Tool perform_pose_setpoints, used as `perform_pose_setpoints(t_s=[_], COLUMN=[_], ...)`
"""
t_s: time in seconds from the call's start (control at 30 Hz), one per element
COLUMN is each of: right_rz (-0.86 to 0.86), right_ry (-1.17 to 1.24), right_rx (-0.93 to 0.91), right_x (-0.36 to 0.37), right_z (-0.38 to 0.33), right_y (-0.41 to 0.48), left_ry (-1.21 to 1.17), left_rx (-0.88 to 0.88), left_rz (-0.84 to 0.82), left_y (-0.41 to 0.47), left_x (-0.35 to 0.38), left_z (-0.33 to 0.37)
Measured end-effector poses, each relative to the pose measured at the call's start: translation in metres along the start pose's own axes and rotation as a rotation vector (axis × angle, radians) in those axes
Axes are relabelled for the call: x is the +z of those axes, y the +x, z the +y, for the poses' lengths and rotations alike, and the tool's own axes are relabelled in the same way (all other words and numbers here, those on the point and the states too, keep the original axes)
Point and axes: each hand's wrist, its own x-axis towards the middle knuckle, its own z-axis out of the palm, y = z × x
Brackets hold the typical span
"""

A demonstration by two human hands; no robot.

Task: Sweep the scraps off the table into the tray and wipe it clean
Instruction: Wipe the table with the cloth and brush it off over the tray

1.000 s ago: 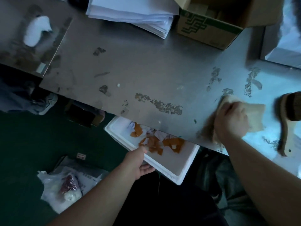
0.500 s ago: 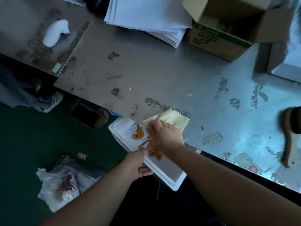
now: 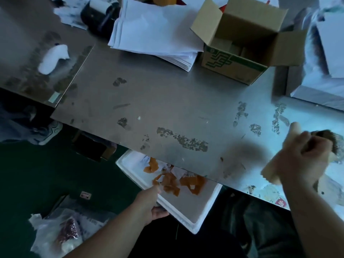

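My left hand [image 3: 150, 203] grips the near rim of a white foam tray [image 3: 188, 211], held just below the front edge of the grey metal table [image 3: 167, 101]. Orange and white paper scraps [image 3: 173, 181] lie in the tray, partly under the table edge. My right hand [image 3: 299, 161] grips a pale yellow cloth [image 3: 270, 172] above the table's right part. A few tiny specks [image 3: 138, 118] dot the stained tabletop. A wooden brush [image 3: 333, 142] lies behind my right hand, mostly hidden.
An open cardboard box [image 3: 240, 51] and a stack of white paper [image 3: 158, 32] stand at the back. A white lump [image 3: 53, 58] lies on the adjoining table at left. On the green floor are a plastic bag [image 3: 55, 233] and a person's shoe [image 3: 48, 131].
My right hand has carried the cloth from the table edge over the tray back to the right side of the table. My left hand still holds the tray in place.
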Motion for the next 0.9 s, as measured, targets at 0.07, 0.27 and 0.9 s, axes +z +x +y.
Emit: perform_pose_setpoints(t_s=[0.07, 0.27, 0.9], right_rz=[-0.069, -0.247, -0.817], right_ry=[-0.121, -0.112, -0.139], right_rx=[0.037, -0.047, -1.123], right_x=[0.025, 0.098, 0.291], right_z=[0.013, 0.01, -0.198], right_y=[0.014, 0.02, -0.105], left_ry=[-0.011, -0.066, -0.11], left_rx=[0.002, -0.016, 0.033], left_rz=[-0.011, -0.002, 0.015], left_y=[0.001, 0.006, 0.009], left_x=[-0.002, -0.004, -0.009], left_z=[-0.001, -0.002, -0.001])
